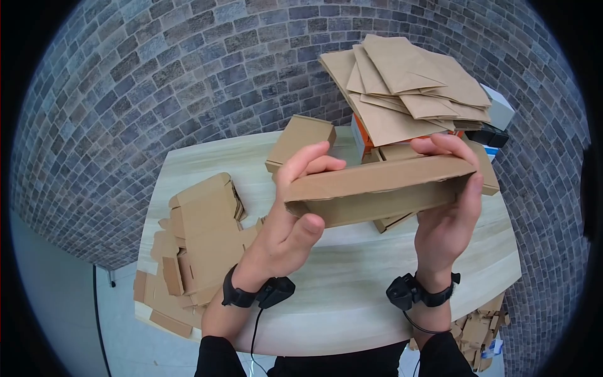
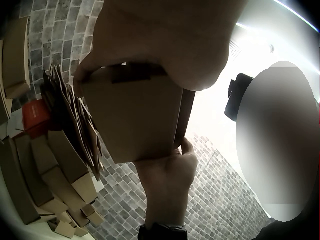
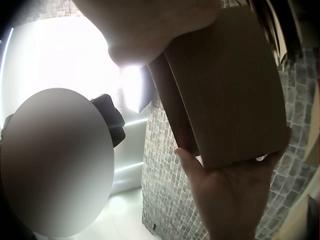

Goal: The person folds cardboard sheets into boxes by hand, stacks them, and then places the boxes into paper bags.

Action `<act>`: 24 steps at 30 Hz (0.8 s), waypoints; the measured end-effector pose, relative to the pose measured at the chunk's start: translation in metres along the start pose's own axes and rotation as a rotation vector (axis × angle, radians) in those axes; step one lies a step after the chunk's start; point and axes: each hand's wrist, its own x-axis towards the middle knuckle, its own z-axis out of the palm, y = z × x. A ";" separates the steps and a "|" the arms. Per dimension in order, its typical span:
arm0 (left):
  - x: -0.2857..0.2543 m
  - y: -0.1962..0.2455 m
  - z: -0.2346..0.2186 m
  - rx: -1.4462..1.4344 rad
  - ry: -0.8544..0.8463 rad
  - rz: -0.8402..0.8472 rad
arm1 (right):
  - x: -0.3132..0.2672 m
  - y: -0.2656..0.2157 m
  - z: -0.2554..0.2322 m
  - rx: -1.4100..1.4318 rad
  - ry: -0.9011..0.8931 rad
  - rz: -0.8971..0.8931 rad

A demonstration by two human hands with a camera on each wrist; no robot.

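Note:
A brown cardboard box (image 1: pixel 383 178) is held up over the table, its long open side facing the head camera. My left hand (image 1: pixel 286 229) grips the left end, with the thumb near the lower edge and fingers over the top. At the opposite end, my right hand (image 1: pixel 447 223) holds the box the same way, its thumb by the corner. A broad flat face of the box (image 2: pixel 132 117) fills the middle of the left wrist view, and a dark slot-like gap shows near its upper edge. The right wrist view shows another plain face (image 3: pixel 230 90).
Flattened cardboard boxes (image 1: pixel 210 245) lie on the table's left side. A closed carton (image 1: pixel 301 143) stands behind the held box. Paper bags (image 1: pixel 408 88) are piled on an orange box (image 1: pixel 360 137) at back right. Cardboard scraps (image 1: pixel 474 333) sit below the table's right edge.

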 end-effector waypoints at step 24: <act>0.001 0.009 -0.008 -0.097 -0.093 -0.060 | 0.009 -0.005 -0.001 0.035 0.013 0.011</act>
